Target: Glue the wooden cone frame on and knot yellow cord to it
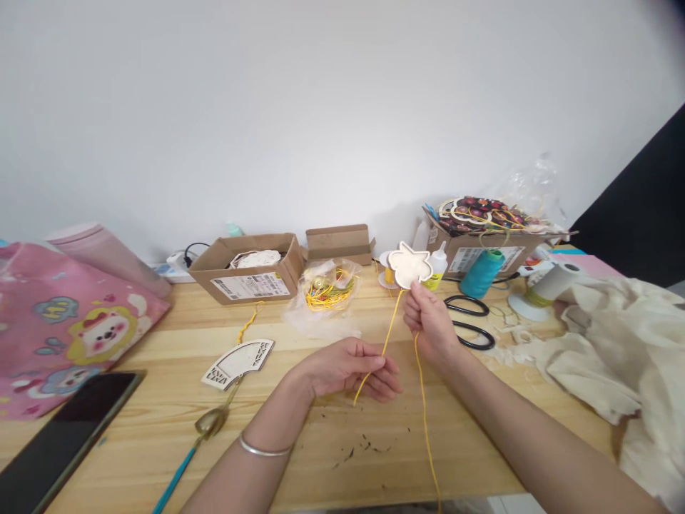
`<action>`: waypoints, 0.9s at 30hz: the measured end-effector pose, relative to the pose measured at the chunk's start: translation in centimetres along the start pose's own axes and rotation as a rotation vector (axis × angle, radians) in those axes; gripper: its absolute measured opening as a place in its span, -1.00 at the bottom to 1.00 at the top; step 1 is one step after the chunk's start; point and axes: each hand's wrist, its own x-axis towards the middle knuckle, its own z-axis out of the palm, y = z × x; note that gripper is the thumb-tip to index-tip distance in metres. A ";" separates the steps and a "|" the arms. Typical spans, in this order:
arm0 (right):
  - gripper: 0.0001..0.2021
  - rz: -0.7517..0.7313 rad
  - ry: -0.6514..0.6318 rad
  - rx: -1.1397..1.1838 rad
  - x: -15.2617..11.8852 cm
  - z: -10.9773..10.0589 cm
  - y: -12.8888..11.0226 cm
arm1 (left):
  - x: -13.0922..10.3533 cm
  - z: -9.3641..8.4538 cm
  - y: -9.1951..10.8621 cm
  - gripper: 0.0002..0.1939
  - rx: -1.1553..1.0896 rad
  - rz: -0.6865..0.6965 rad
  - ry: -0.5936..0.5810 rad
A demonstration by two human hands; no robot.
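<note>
A pale wooden cut-out [411, 265] with a raised outline is held up above the table, pinched at its lower edge by my right hand [428, 318]. Yellow cord [394, 321] runs down from the cut-out to my left hand [361, 368], whose thumb and fingers close on it near its free end. A second length of the cord hangs below my right hand toward the table's front edge. To the left lies a fan-shaped wooden piece [262, 351] with cut-out patterns and a yellow cord loop. A gold tassel-like part [211, 421] with a turquoise end lies below it.
Cardboard boxes [293, 275] stand along the wall, with a plastic bag of yellow cords [329, 289] nearby. Black-handled scissors [474, 335], a teal thread spool [482, 275] and cream cloth [604, 343] lie right. A phone [69, 439] and pink bag [80, 328] are left.
</note>
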 end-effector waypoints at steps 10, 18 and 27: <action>-0.62 -0.116 0.000 0.046 0.4 -0.2 -1.4 | 0.7 -0.1 -0.7 -0.80 -0.024 0.012 -0.017; -0.64 -0.032 -0.078 0.019 -0.2 0.0 -0.8 | 0.8 -0.5 0.3 -0.76 0.387 0.293 0.400; -0.67 0.128 -0.134 -0.144 -1.8 1.4 1.5 | 2.2 0.9 0.4 -0.74 0.351 0.719 0.645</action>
